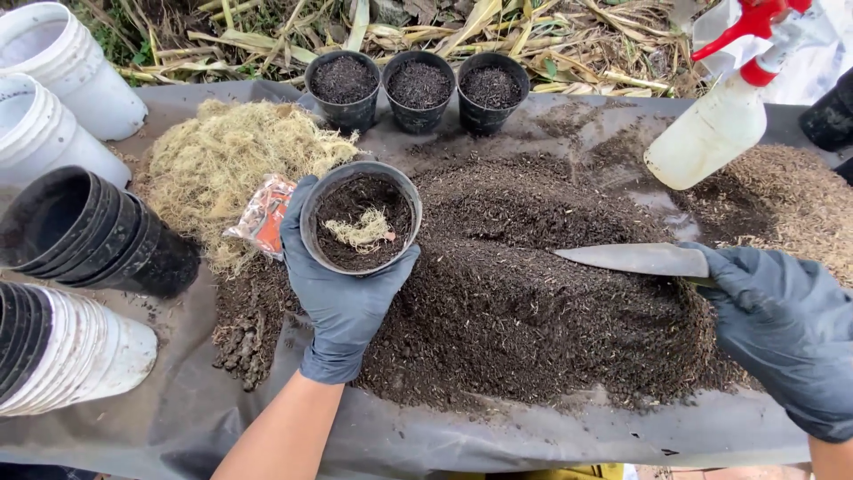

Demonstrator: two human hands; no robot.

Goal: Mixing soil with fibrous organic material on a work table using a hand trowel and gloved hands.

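Black pot gripped in left hand; right hand holds trowel.

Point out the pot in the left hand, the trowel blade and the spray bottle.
Black pot (313, 233): head view, on its left outer wall, above the gloved fingers.
Trowel blade (635, 259): head view, on the middle of the flat metal.
Spray bottle (711, 133): head view, on its white body.

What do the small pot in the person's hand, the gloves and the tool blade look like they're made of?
The pot in the left hand looks like thin matte black plastic, going by its dull, even rim. The gloves look like dark blue-grey nitrile or latex: they cling and wrinkle at the knuckles. The trowel blade, held by the right hand, seems bare metal, flat grey with a soft sheen.
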